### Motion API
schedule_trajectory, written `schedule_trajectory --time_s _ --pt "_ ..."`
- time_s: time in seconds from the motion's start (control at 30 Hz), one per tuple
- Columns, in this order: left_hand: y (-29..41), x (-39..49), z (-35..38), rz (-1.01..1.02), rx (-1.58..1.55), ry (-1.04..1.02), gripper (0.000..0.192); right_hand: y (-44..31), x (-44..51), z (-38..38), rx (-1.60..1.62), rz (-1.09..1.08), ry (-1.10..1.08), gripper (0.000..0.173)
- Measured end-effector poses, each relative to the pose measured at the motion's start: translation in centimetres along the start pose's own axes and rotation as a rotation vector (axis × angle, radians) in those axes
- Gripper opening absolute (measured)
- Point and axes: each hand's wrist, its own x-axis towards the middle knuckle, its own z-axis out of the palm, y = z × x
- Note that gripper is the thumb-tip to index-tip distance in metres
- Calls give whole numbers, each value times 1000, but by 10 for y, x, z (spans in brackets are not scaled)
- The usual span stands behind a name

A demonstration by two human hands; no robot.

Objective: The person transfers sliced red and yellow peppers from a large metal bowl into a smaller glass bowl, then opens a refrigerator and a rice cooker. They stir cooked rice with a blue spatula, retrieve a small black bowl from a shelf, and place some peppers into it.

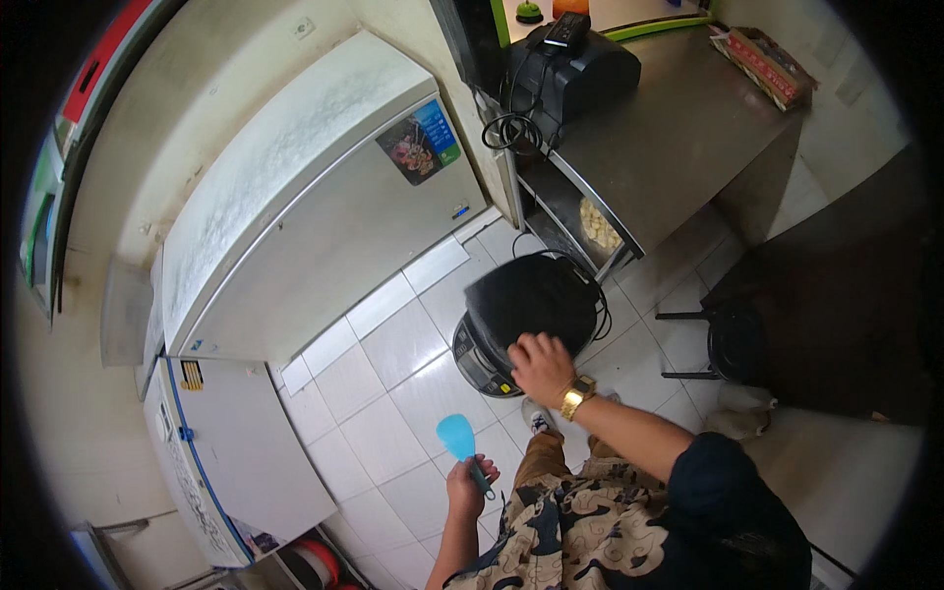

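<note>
A light-blue rice paddle points up and away from me, its darker handle in the grip of my left hand. Before my feet, a black rice cooker with a front control panel stands on the tiled floor. My right hand, a gold watch at its wrist, is at the near edge of the cooker's black lid with bent fingers. Whether those fingers grip the edge or only rest on it is unclear. The lid looks slightly raised and blurred. The inside of the cooker is hidden.
Left of me stand a long white chest freezer and a smaller one. A metal table carries a black machine with looped cables; a bag of pale pieces lies on its shelf. A black stool stands to the right.
</note>
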Motion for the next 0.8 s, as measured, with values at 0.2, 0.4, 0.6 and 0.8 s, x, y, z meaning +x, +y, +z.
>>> schedule_trajectory --time_s 0.2,0.4,0.6,0.8 --pt "18 6 -38 26 -43 25 29 -16 -34 111 -182 -10 -131 34" --pt "27 4 -28 50 60 22 27 -52 -34 106 -15 156 -533 44" --pt "85 8 67 209 386 -208 23 -9 -82 47 325 268 -457 49" --pt "139 2 215 581 663 -470 29 107 -206 -15 294 672 -478 48"
